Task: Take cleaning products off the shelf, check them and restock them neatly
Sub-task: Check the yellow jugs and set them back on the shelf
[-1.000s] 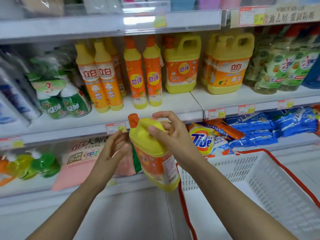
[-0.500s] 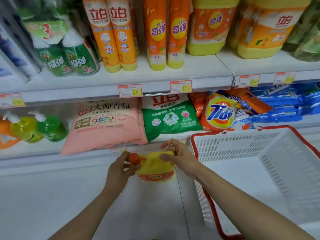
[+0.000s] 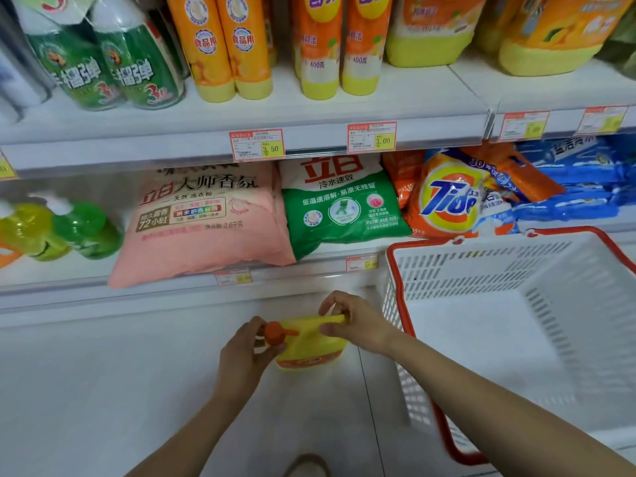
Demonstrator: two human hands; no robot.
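Observation:
A yellow detergent jug [image 3: 309, 349] with an orange label stands low, upright above the white floor, seen from above. My right hand [image 3: 354, 325] grips its handle at the top. My left hand [image 3: 246, 356] curls around the orange cap [image 3: 273, 333] on the jug's left side. The upper shelf [image 3: 241, 111] holds tall orange-and-yellow bottles [image 3: 230, 46] and bigger yellow jugs [image 3: 430, 32].
A white basket with a red rim [image 3: 516, 325] stands on the floor just right of the jug. The lower shelf carries a pink bag [image 3: 203, 228], a green bag [image 3: 340, 208], a Tide bag [image 3: 451, 197] and blue packs [image 3: 578, 187]. Green pump bottles [image 3: 79, 228] sit far left.
The jug has come down from chest height in front of the shelf to near the floor. My left hand has moved from beside the jug onto its orange cap. The view tilted downward.

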